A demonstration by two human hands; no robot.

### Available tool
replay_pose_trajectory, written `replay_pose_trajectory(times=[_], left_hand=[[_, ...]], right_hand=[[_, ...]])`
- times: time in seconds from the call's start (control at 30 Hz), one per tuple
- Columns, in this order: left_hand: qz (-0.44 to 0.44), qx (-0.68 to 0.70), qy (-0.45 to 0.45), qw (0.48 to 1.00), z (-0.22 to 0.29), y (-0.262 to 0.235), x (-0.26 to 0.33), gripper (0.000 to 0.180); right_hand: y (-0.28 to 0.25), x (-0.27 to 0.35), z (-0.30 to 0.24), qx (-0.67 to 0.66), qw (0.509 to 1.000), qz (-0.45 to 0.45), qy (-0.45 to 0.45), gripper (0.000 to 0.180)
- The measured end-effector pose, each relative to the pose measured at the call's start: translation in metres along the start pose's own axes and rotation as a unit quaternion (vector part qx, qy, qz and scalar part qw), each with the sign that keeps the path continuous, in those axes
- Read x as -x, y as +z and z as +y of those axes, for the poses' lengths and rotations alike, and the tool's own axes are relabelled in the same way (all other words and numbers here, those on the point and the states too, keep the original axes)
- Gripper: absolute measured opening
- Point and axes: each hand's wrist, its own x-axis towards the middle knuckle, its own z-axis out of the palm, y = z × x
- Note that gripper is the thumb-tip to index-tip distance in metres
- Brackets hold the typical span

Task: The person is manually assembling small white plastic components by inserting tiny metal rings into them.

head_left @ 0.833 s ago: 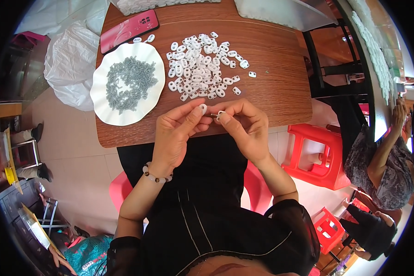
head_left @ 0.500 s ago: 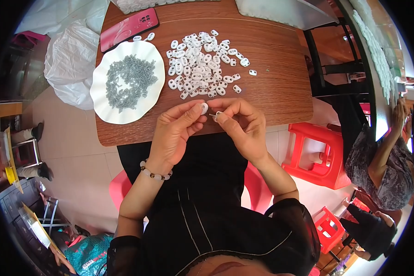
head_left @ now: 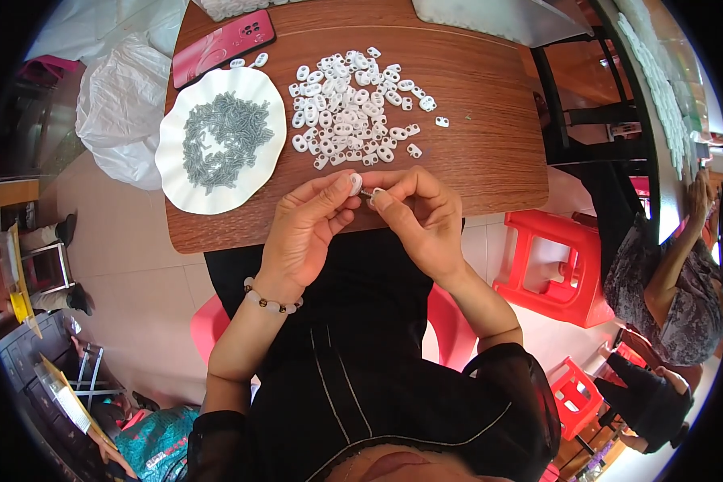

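My left hand [head_left: 313, 213] pinches a white oval plastic cord-lock shell [head_left: 355, 185] between thumb and fingertips. In my right hand [head_left: 422, 213] a smaller white cord-lock piece [head_left: 375, 198] is pinched, with a thin metal spring [head_left: 365, 193] pointing toward the shell. The two pieces are close together above the table's near edge, the spring's tip at the shell; whether it is inside I cannot tell. Beyond my hands lies a loose pile of white cord-lock parts [head_left: 349, 108]. Left of the pile, a wavy-rimmed white plate [head_left: 173, 161] bears many small grey springs [head_left: 225, 136].
A pink phone [head_left: 223, 48] and two white parts [head_left: 249, 61] lie behind the plate on the brown wooden table [head_left: 490, 153]. A white plastic bag [head_left: 124, 112] is at the left. Red stools [head_left: 554, 269] stand at right, near another person [head_left: 667, 281].
My right hand has brought the small piece and spring slightly closer to the shell in my left hand. The view has shifted a little.
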Motion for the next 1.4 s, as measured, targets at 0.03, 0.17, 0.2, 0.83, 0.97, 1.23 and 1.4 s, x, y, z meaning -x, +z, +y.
replay_pose_trajectory(times=[0.03, 0.17, 0.2, 0.83, 0.97, 1.23, 1.4], left_hand=[[0.000, 0.000, 0.000, 1.000, 0.000, 0.000, 0.000, 0.023], [-0.001, 0.002, -0.001, 1.000, -0.001, 0.000, -0.001, 0.024], [0.005, 0.000, 0.000, 1.000, -0.002, 0.000, -0.001, 0.024], [-0.013, -0.017, 0.031, 0.999, -0.007, 0.002, 0.003, 0.022], [-0.031, -0.036, 0.041, 0.998, -0.002, 0.003, 0.006, 0.021], [-0.083, -0.065, 0.041, 0.994, 0.009, 0.000, 0.012, 0.020], [-0.098, -0.074, 0.043, 0.991, 0.010, 0.000, 0.015, 0.021]], right_hand=[[0.000, 0.000, 0.000, 0.004, 1.000, 0.002, 0.000, 0.007], [0.000, -0.001, 0.001, 0.016, 1.000, -0.001, -0.007, 0.008], [0.001, -0.001, 0.001, 0.012, 1.000, 0.001, -0.008, 0.007], [0.006, -0.003, 0.002, -0.035, 0.999, 0.007, -0.004, 0.007], [0.000, -0.003, 0.000, -0.003, 0.999, -0.034, -0.027, 0.006], [-0.006, -0.003, -0.008, -0.058, 0.989, -0.132, 0.034, 0.037], [-0.009, -0.006, -0.004, -0.089, 0.985, -0.146, 0.013, 0.034]])
